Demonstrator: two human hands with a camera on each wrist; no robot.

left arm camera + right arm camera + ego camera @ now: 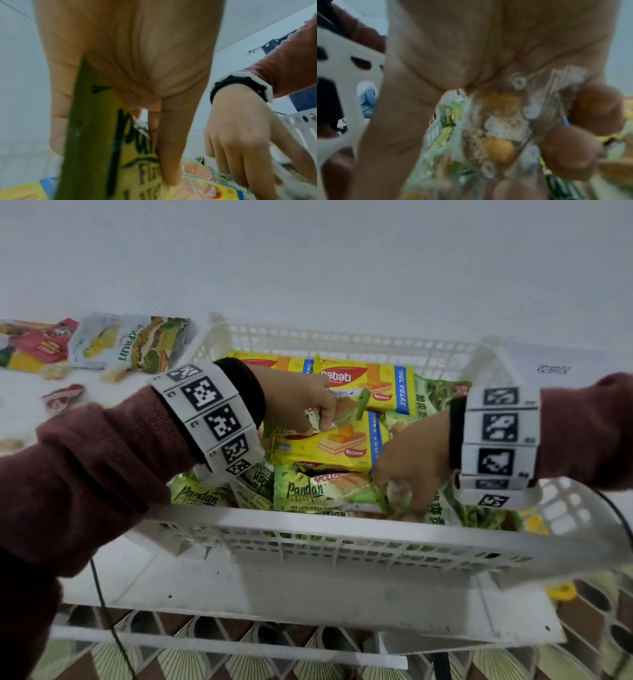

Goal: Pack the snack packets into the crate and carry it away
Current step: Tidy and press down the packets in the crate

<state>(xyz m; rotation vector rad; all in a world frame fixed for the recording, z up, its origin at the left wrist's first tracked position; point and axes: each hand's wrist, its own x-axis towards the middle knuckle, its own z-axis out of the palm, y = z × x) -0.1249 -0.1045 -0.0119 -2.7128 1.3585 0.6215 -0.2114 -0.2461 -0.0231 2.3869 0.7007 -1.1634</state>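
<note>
White crate (342, 522): left hand (301, 402) pinches green packet (356, 405), right hand (411, 460) (fingers curled) grips clear packet (399, 494)

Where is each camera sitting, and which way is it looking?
Head: on the head, looking down into the white crate; both sleeves, left hand and right hand show.
Left wrist: looks along the left hand's fingers holding a Pandan packet.
Right wrist: looks along blurred fingers gripping a clear packet.
Shared: head and left wrist both show the right hand.
</note>
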